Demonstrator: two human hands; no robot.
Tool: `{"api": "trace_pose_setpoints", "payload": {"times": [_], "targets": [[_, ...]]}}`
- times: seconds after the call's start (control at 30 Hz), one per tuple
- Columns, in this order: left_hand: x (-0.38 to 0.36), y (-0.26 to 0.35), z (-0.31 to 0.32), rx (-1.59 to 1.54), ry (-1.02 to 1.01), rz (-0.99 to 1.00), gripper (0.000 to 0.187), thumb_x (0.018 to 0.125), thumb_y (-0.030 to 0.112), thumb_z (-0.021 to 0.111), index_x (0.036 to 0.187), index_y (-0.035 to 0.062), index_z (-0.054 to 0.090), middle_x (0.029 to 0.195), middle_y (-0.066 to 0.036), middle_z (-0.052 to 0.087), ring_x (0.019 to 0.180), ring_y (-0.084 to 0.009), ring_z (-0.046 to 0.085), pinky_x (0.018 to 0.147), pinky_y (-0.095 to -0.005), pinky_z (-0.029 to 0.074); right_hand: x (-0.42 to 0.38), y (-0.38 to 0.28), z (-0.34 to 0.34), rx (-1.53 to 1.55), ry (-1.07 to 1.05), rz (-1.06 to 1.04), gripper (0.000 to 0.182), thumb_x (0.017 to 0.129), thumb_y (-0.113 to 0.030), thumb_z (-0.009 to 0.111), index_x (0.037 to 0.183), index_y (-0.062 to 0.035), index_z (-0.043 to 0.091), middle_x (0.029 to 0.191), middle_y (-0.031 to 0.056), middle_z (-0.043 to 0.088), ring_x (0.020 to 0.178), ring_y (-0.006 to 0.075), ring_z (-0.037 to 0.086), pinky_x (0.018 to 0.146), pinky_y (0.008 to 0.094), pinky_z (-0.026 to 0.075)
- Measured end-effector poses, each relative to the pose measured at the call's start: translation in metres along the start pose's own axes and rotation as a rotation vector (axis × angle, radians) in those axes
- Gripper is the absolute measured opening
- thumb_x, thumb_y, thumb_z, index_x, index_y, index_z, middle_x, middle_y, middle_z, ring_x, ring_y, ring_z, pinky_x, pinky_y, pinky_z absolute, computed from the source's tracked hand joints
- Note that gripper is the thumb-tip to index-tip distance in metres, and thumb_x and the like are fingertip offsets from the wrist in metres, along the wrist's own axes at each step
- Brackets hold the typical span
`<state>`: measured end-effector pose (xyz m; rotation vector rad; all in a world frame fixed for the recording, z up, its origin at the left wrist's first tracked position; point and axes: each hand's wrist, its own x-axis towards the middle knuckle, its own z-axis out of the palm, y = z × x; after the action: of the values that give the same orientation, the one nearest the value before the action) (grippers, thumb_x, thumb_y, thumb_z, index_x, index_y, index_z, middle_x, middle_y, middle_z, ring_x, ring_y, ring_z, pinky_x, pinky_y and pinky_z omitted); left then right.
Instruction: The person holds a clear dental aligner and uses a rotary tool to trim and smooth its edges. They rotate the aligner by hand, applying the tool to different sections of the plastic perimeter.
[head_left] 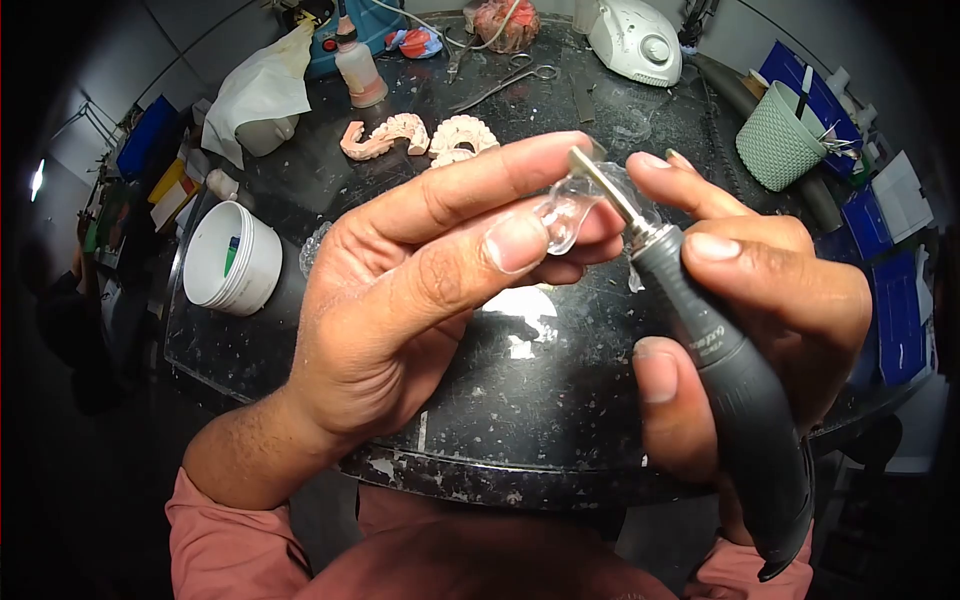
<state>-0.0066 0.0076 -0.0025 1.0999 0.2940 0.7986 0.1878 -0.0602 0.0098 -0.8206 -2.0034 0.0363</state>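
Note:
My left hand (400, 260) pinches a clear plastic dental tray (570, 213) between thumb and fingers, up over the middle of the table. Wrapped round a black rotary handpiece (735, 385), my right hand (770, 270) points its tip up and to the left. From the metal collar a thin shank with a narrow bit (607, 187) crosses in front of the clear tray, its end close to my left fingertips. Part of the tray is hidden behind my left fingers and the bit.
Behind my left hand lie dental models (388, 137) in pinkish plaster. Scissors (505, 85), a bottle (360, 72) and a white control unit (636, 42) stand farther back. A white tub (233, 260) is at left, a green basket (780, 137) at right, all around the black table (470, 440).

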Motion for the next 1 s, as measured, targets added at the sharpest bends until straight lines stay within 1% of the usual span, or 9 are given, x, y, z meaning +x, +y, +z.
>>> {"api": "trace_pose_setpoints", "payload": {"times": [0.17, 0.4, 0.47, 0.53, 0.6, 0.73, 0.77, 0.9, 1.0], "targets": [[0.001, -0.001, 0.004, -0.017, 0.028, 0.027, 0.053, 0.090, 0.013, 0.056, 0.136, -0.0055, 0.038, 0.130, -0.018, 0.052, 0.116, -0.0248, 0.055, 0.099, -0.0418, 0.044, -0.002, -0.002, 0.001, 0.007, 0.018, 0.060, 0.041, 0.082, -0.020, 0.066, 0.110, -0.0019, 0.043, 0.096, 0.0180, 0.056, 0.104, 0.0420, 0.059, 0.098, 0.0571, 0.040], [0.000, 0.001, 0.007, 0.082, 0.046, 0.059, 0.064, 0.086, 0.008, 0.062, 0.138, -0.0067, 0.029, 0.110, -0.019, 0.064, 0.106, -0.0219, 0.061, 0.097, -0.0354, 0.044, -0.007, 0.002, 0.005, 0.038, 0.136, 0.177, 0.042, 0.081, -0.027, 0.068, 0.108, -0.0059, 0.044, 0.093, 0.0137, 0.056, 0.107, 0.0388, 0.058, 0.104, 0.0579, 0.032], [0.000, 0.002, 0.008, 0.134, 0.055, 0.071, 0.064, 0.086, 0.008, 0.062, 0.138, -0.0069, 0.029, 0.106, -0.019, 0.066, 0.104, -0.0215, 0.061, 0.096, -0.0336, 0.044, -0.004, 0.002, 0.007, 0.245, 0.122, 0.160, 0.043, 0.080, -0.029, 0.069, 0.108, -0.0067, 0.045, 0.093, 0.0121, 0.057, 0.109, 0.0381, 0.057, 0.105, 0.0578, 0.030], [0.000, 0.001, 0.008, 0.155, 0.051, 0.112, 0.062, 0.084, 0.005, 0.063, 0.136, -0.0070, 0.032, 0.103, -0.019, 0.066, 0.103, -0.0214, 0.062, 0.095, -0.0323, 0.044, -0.009, -0.005, 0.006, 0.123, 0.136, 0.248, 0.044, 0.080, -0.031, 0.069, 0.107, -0.0073, 0.045, 0.091, 0.0105, 0.057, 0.109, 0.0373, 0.057, 0.106, 0.0577, 0.029], [0.000, 0.001, 0.008, 0.162, 0.052, 0.122, 0.061, 0.084, 0.004, 0.063, 0.136, -0.0071, 0.032, 0.103, -0.019, 0.066, 0.102, -0.0213, 0.062, 0.096, -0.0328, 0.044, -0.002, -0.011, 0.010, 0.255, 0.260, 0.405, 0.044, 0.080, -0.033, 0.068, 0.107, -0.0074, 0.045, 0.088, 0.0094, 0.056, 0.108, 0.0364, 0.057, 0.106, 0.0573, 0.028], [0.001, 0.000, 0.008, 0.186, 0.068, 0.164, 0.060, 0.084, 0.003, 0.062, 0.136, -0.0075, 0.033, 0.102, -0.018, 0.066, 0.102, -0.0217, 0.063, 0.096, -0.0342, 0.044, 0.000, -0.008, 0.002, 0.304, 0.160, 0.331, 0.044, 0.080, -0.035, 0.068, 0.107, -0.0079, 0.045, 0.085, 0.0083, 0.054, 0.108, 0.0358, 0.057, 0.107, 0.0575, 0.026], [0.001, 0.000, 0.008, 0.187, 0.069, 0.165, 0.060, 0.084, 0.003, 0.062, 0.136, -0.0075, 0.033, 0.102, -0.018, 0.066, 0.102, -0.0217, 0.063, 0.096, -0.0342, 0.044, 0.003, -0.021, 0.008, 0.257, 0.287, 0.508, 0.044, 0.079, -0.034, 0.067, 0.107, -0.0083, 0.045, 0.083, 0.0079, 0.054, 0.109, 0.0366, 0.056, 0.107, 0.0584, 0.025], [0.002, -0.003, 0.007, 0.223, 0.098, 0.224, 0.060, 0.084, 0.002, 0.062, 0.136, -0.0077, 0.032, 0.104, -0.019, 0.065, 0.104, -0.0231, 0.062, 0.097, -0.0353, 0.044, -0.004, -0.011, -0.002, 0.246, 0.106, 0.317, 0.042, 0.080, -0.033, 0.067, 0.106, -0.0079, 0.045, 0.088, 0.0086, 0.055, 0.110, 0.0398, 0.056, 0.107, 0.0591, 0.025], [0.002, -0.004, 0.007, 0.248, 0.118, 0.254, 0.061, 0.084, 0.002, 0.062, 0.136, -0.0076, 0.032, 0.105, -0.019, 0.065, 0.105, -0.0234, 0.062, 0.098, -0.0360, 0.044, -0.005, -0.008, 0.007, 0.205, 0.219, 0.299, 0.042, 0.081, -0.033, 0.067, 0.106, -0.0079, 0.044, 0.090, 0.0094, 0.055, 0.108, 0.0415, 0.056, 0.106, 0.0597, 0.026]]}}
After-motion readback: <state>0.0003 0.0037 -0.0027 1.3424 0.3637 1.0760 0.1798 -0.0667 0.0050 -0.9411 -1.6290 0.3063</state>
